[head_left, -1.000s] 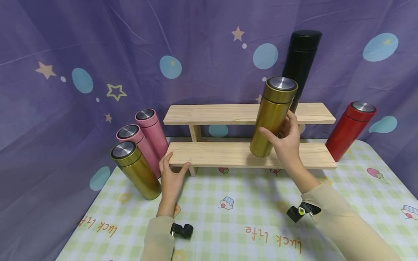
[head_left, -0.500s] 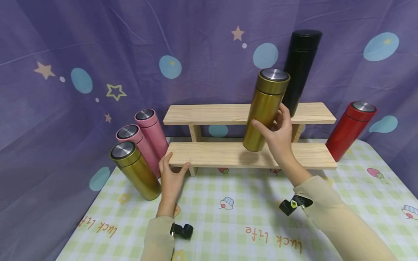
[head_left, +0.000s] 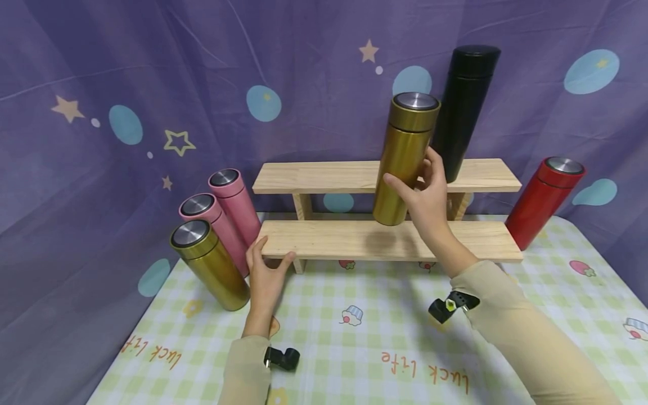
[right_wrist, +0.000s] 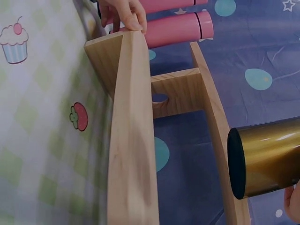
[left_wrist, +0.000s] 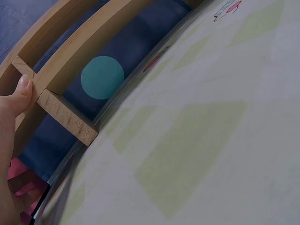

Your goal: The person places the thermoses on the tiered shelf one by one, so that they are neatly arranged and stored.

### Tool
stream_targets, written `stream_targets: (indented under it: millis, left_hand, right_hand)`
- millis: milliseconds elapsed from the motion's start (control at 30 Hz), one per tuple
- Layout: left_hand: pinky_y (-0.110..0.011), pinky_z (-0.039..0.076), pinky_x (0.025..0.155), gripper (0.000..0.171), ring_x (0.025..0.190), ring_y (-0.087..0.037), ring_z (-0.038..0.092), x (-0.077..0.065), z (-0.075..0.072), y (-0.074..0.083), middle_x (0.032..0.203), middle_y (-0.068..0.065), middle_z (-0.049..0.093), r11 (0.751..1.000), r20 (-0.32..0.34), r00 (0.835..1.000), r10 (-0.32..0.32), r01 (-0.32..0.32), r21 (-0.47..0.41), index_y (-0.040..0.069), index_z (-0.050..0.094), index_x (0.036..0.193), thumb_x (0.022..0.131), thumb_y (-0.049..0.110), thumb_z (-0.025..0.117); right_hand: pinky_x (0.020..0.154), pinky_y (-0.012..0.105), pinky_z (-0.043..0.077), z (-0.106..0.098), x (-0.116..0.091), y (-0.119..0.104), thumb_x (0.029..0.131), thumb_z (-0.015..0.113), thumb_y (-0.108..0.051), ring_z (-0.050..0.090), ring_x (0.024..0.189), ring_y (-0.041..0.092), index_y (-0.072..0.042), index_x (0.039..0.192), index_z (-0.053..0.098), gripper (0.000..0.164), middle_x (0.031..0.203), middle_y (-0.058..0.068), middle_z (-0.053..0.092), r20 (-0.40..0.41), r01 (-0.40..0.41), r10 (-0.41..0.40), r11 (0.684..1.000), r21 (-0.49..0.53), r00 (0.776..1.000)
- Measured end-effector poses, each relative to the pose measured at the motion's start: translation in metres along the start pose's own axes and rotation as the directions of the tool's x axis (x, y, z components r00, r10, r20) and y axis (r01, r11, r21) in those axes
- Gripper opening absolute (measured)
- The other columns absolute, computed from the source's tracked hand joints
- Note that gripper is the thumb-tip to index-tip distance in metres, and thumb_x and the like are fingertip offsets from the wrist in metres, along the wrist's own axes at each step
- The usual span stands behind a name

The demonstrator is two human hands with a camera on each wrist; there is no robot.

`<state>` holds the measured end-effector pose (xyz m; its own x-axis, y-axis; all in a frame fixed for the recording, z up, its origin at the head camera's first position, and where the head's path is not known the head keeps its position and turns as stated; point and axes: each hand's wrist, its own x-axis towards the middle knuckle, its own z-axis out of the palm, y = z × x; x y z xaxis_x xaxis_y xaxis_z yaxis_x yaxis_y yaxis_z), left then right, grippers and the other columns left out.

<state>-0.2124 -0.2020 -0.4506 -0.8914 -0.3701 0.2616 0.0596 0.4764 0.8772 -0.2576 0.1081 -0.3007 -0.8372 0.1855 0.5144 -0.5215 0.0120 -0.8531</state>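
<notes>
My right hand [head_left: 427,199] grips a gold thermos [head_left: 405,152] round its lower body, thumb in front and fingers behind. The thermos is held upright with a slight tilt, its base raised above the lower board of a two-tier wooden shelf [head_left: 324,239]; a shadow falls on that board beneath it. In the right wrist view its dark base [right_wrist: 237,163] overlaps the upper board. At the shelf's left end, my left hand [head_left: 264,281] holds the lower board's corner, with the thumb [left_wrist: 23,89] on the front edge. On the upper board's right part stands a black thermos [head_left: 468,101], partly behind the gold one.
Left of the shelf stand another gold thermos [head_left: 215,267] and two pink thermoses, one nearer [head_left: 223,230] and one farther [head_left: 240,205]. A red thermos [head_left: 541,202] stands at the shelf's right end. A checked cloth [head_left: 354,349] covers the table; a purple curtain [head_left: 324,56] hangs behind.
My right hand has raised the gold thermos and moved it left and back, from low over the lower board toward the upper one. My left hand has stayed on the shelf corner.
</notes>
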Motion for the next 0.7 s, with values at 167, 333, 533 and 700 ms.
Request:
stream_targets:
  millis: [167, 333, 533, 700]
  left_hand:
    - [-0.051, 0.031, 0.11, 0.087, 0.14, -0.034, 0.033, 0.0, 0.0, 0.0, 0.153, -0.008, 0.025, 1.0, 0.002, 1.0, -0.005, 0.005, 0.002, 0.016, 0.036, 0.15, 0.082, 0.053, 0.077]
    - [-0.051, 0.03, 0.111, 0.087, 0.14, -0.033, 0.033, 0.0, 0.0, -0.001, 0.153, -0.008, 0.025, 1.0, 0.003, 1.0, -0.008, 0.008, 0.004, 0.016, 0.036, 0.15, 0.082, 0.053, 0.077]
    - [-0.051, 0.031, 0.11, 0.087, 0.14, -0.034, 0.033, 0.0, 0.0, 0.001, 0.153, -0.008, 0.025, 1.0, -0.002, 1.0, -0.009, 0.009, 0.008, 0.016, 0.036, 0.149, 0.082, 0.052, 0.077]
    - [-0.051, 0.031, 0.11, 0.087, 0.139, -0.034, 0.033, 0.001, -0.001, 0.0, 0.153, -0.007, 0.025, 1.0, 0.0, 1.0, -0.007, 0.007, 0.006, 0.016, 0.036, 0.15, 0.081, 0.053, 0.077]
  right_hand:
    - [0.085, 0.03, 0.043, 0.005, 0.007, -0.003, 0.081, 0.082, -0.023, 0.054, 0.11, 0.018, -0.024, 0.141, 0.045, 0.07, 0.122, 0.007, 0.059, -0.01, 0.003, -0.003, 1.0, -0.007, 1.0]
    - [0.086, 0.03, 0.042, 0.01, 0.012, -0.006, 0.082, 0.081, -0.026, 0.053, 0.111, 0.018, -0.023, 0.141, 0.044, 0.07, 0.122, 0.007, 0.057, 0.0, 0.01, -0.01, 1.0, -0.016, 1.0]
    - [0.086, 0.03, 0.043, 0.015, 0.02, -0.008, 0.082, 0.081, -0.028, 0.052, 0.111, 0.019, -0.023, 0.141, 0.044, 0.07, 0.122, 0.007, 0.057, -0.014, 0.016, -0.016, 1.0, -0.018, 1.0]
    - [0.087, 0.03, 0.042, 0.018, 0.026, -0.008, 0.081, 0.081, -0.03, 0.051, 0.111, 0.018, -0.022, 0.142, 0.043, 0.073, 0.124, 0.006, 0.055, -0.021, 0.016, -0.017, 0.999, -0.034, 1.0]
